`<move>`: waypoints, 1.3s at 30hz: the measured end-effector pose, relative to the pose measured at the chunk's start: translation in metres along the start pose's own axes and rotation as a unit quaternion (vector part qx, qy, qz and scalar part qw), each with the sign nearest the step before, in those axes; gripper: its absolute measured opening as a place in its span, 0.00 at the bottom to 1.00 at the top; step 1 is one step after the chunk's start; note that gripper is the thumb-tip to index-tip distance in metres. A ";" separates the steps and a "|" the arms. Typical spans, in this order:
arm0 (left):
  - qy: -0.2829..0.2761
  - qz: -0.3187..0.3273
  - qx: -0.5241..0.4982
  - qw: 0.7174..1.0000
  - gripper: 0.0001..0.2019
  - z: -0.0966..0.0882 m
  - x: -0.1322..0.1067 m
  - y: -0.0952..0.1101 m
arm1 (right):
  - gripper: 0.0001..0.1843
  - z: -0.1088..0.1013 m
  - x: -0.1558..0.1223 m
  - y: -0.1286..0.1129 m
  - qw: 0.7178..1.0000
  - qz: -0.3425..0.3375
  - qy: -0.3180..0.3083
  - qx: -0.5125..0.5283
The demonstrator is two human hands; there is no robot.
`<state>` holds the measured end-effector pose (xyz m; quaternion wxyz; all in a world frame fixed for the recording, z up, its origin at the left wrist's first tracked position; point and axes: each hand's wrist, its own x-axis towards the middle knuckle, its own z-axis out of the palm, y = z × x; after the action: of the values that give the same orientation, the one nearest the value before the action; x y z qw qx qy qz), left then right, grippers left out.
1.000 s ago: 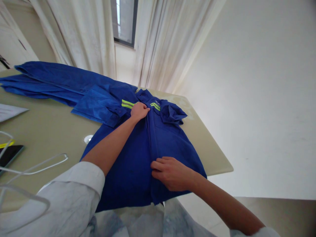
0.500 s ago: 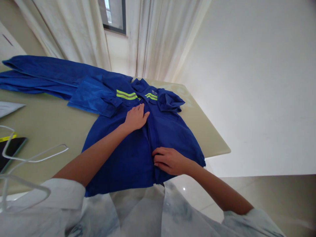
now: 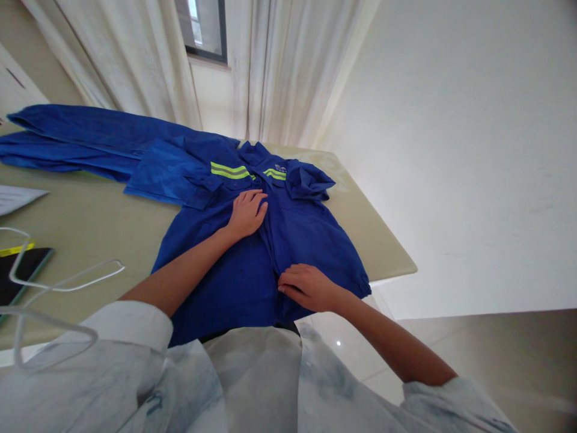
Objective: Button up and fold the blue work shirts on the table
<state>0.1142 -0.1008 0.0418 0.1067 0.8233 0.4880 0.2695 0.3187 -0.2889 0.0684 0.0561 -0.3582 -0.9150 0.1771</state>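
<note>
The blue work jacket (image 3: pixel 315 231) lies front-up on the tabletop (image 3: pixel 376 252). The left hand (image 3: pixel 247 215) rests on it, fingers a little spread, maybe keeping the cloth flat. The right hand (image 3: pixel 311 287) curls by the front opening; I can't tell if it pinches.

Wall (image 3: pixel 473 156): rose pale, right side.
Curtains (image 3: pixel 297 72): hung cream, pleated.
Window (image 3: pixel 206 24): showed dark-framed between curtains.
Floor (image 3: pixel 360 364): was tiled, glossy.
Table (image 3: pixel 117 222): stood beige-topped, near curtains.
</note>
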 end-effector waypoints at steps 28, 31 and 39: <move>0.159 0.337 0.006 0.928 0.12 -0.020 -0.238 0.092 | 0.08 -0.015 -0.005 -0.029 0.990 -0.009 0.032 -0.136; 0.154 0.342 -0.005 0.927 0.13 -0.024 -0.243 0.095 | 0.07 -0.016 -0.002 -0.025 0.983 0.000 0.042 -0.180; 0.137 0.342 -0.007 0.930 0.12 -0.028 -0.246 0.094 | 0.09 -0.033 0.030 -0.007 0.977 -0.009 0.041 -0.210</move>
<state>0.0761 -0.3616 0.0224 -0.0544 0.8946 0.1850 0.4032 0.2996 -0.2640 0.1013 0.0183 -0.3609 -0.9318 -0.0341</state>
